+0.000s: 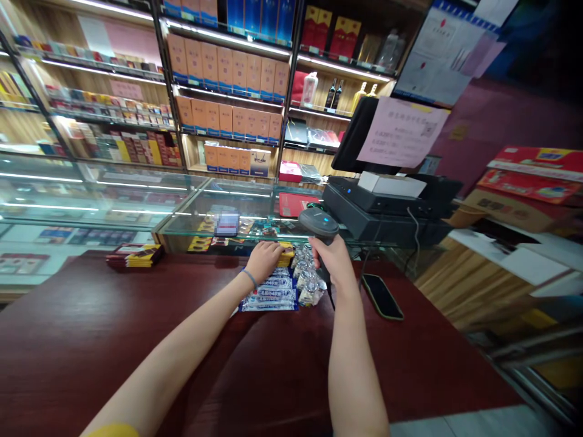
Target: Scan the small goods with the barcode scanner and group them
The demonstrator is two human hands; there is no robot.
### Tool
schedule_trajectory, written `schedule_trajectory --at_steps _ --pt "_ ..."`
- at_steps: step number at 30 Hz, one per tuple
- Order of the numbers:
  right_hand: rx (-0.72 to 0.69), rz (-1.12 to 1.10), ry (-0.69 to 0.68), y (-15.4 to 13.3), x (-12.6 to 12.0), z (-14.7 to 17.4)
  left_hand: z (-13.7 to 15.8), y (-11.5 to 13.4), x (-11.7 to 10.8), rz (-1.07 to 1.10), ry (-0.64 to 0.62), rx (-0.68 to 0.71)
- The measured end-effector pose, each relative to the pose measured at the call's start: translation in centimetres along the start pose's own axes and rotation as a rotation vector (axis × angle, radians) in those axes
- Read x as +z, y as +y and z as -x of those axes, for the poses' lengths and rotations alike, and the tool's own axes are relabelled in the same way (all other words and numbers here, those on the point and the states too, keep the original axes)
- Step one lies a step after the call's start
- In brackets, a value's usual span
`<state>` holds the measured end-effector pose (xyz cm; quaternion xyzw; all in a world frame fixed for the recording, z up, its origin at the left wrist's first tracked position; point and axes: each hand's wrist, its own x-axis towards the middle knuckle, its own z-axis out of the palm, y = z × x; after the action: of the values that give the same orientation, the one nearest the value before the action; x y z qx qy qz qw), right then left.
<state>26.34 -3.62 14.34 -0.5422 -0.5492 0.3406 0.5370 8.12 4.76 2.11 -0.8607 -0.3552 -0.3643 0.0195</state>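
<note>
Above the surface (136,364), the right hand (336,258) grips a scanner (319,223); the left hand (263,262) lies over yellow packs (286,255), but I cannot tell if it pinches them.

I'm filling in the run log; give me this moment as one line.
left hand: at yellow packets | right hand: holding scanner | phone: on counter

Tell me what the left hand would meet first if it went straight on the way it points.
Probably the yellow packs, which the left hand may already touch; beyond them seems to lie the glass case, though depth is unclear.
</note>
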Motion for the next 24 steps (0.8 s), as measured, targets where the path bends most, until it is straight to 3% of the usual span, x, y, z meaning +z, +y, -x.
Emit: schedule_trajectory --at_steps 7,12,19,24 --pt "-0.026 0.052 0.005 0.2 1.0 0.1 1.7 -0.1 -3.4 0.114 0.088 0.001" --pt "-0.033 0.016 -0.015 -0.1 2.6 0.4 4.7 -1.1 -5.9 0.270 0.205 -0.027" --pt "-0.054 0.084 -0.095 0.1 4.7 0.8 10.1 -3.0 -7.7 0.619 0.572 -0.488" --pt "-0.116 0.148 -0.149 0.4 6.6 1.2 12.5 -5.8 -8.6 1.027 0.828 -0.791"
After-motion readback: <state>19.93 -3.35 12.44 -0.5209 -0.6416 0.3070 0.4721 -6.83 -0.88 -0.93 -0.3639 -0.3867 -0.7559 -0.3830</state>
